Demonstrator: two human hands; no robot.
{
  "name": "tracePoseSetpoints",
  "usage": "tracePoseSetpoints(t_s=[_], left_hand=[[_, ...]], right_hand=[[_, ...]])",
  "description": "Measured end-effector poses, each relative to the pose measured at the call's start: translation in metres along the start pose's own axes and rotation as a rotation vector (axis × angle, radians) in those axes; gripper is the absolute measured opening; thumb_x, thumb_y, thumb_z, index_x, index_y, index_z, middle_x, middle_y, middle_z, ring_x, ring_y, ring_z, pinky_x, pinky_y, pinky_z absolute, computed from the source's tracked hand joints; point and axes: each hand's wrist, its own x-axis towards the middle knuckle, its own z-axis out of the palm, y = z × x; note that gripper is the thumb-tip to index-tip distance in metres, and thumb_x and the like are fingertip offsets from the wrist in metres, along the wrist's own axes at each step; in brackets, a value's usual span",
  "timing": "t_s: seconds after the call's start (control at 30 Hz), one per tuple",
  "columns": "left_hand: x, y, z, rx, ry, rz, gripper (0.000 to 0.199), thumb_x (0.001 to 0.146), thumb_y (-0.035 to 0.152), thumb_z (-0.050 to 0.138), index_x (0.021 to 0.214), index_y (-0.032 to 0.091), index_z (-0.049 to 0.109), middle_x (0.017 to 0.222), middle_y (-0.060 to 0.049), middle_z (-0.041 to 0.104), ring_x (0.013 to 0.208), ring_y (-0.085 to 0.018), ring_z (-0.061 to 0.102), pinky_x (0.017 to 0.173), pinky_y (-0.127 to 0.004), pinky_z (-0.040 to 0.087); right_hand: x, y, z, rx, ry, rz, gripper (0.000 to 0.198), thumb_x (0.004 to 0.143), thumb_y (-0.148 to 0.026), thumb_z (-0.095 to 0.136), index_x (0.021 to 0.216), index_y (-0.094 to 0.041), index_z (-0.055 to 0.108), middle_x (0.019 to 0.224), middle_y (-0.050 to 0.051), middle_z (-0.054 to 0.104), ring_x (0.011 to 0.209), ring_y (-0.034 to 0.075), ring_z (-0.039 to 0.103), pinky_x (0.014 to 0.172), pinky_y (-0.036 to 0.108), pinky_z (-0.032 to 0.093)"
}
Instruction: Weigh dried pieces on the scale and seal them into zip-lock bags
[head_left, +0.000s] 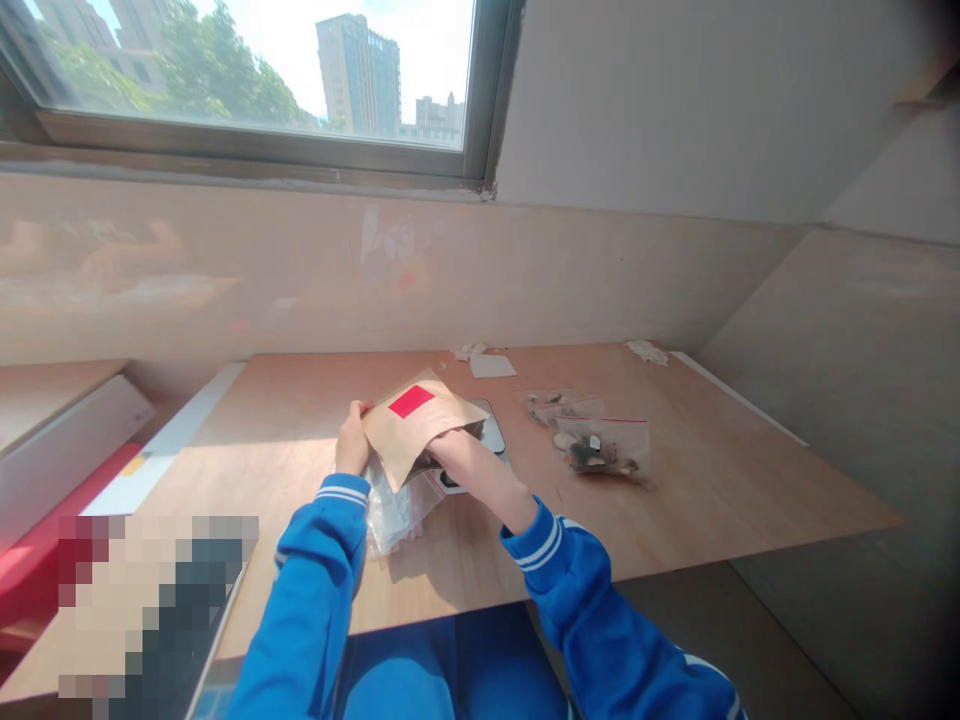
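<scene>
A brown kraft paper bag with a red square label is held tilted above the table, its mouth facing right and toward me. My left hand grips its left edge. Into the mouth reaches my right hand; its fingers are hidden inside, so what they hold does not show. Something dark is visible at the opening. Underneath, partly covered, lies a flat white device resembling a small scale. Clear plastic bags are piled below the paper bag, near my left wrist.
To the right lie a clear zip bag of dark and pale pieces and smaller bags behind it. White paper and crumpled tissue rest near the wall. The wooden table ends at a front edge before my legs.
</scene>
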Motion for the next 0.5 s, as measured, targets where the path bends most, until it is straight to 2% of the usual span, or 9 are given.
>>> tracePoseSetpoints(t_s=[0.1, 0.23, 0.33, 0.5], left_hand=[[-0.001, 0.001, 0.0, 0.005, -0.005, -0.002, 0.036, 0.082, 0.03, 0.048, 0.116, 0.019, 0.051, 0.107, -0.011, 0.068, 0.095, -0.024, 0.064, 0.082, -0.035, 0.049], [-0.003, 0.005, -0.001, 0.037, -0.003, 0.001, 0.041, 0.08, 0.035, 0.052, 0.117, 0.018, 0.051, 0.107, -0.012, 0.069, 0.097, -0.027, 0.065, 0.082, -0.037, 0.049], [-0.004, 0.006, -0.001, 0.051, -0.003, -0.003, 0.041, 0.081, 0.035, 0.051, 0.119, 0.017, 0.052, 0.108, -0.013, 0.069, 0.099, -0.029, 0.065, 0.083, -0.037, 0.049], [-0.004, 0.006, -0.001, 0.069, -0.016, -0.021, 0.043, 0.082, 0.033, 0.051, 0.121, 0.016, 0.053, 0.111, -0.015, 0.068, 0.101, -0.03, 0.064, 0.084, -0.038, 0.049]], right_hand=[[-0.003, -0.004, -0.016, -0.07, -0.032, -0.071, 0.041, 0.084, 0.001, 0.041, 0.11, -0.022, 0.062, 0.119, 0.005, 0.061, 0.12, 0.019, 0.052, 0.107, 0.037, 0.043], [-0.007, 0.0, -0.023, -0.106, 0.078, -0.029, 0.032, 0.089, -0.004, 0.042, 0.106, -0.023, 0.062, 0.11, 0.005, 0.059, 0.113, 0.019, 0.053, 0.1, 0.035, 0.047], [-0.006, 0.006, -0.024, -0.068, 0.144, -0.035, 0.031, 0.09, -0.005, 0.041, 0.102, -0.023, 0.063, 0.108, 0.004, 0.06, 0.11, 0.017, 0.054, 0.098, 0.033, 0.047], [0.002, 0.007, -0.035, 0.05, 0.143, -0.108, 0.036, 0.086, 0.0, 0.039, 0.094, -0.023, 0.065, 0.104, 0.004, 0.065, 0.108, 0.016, 0.057, 0.096, 0.034, 0.047]])
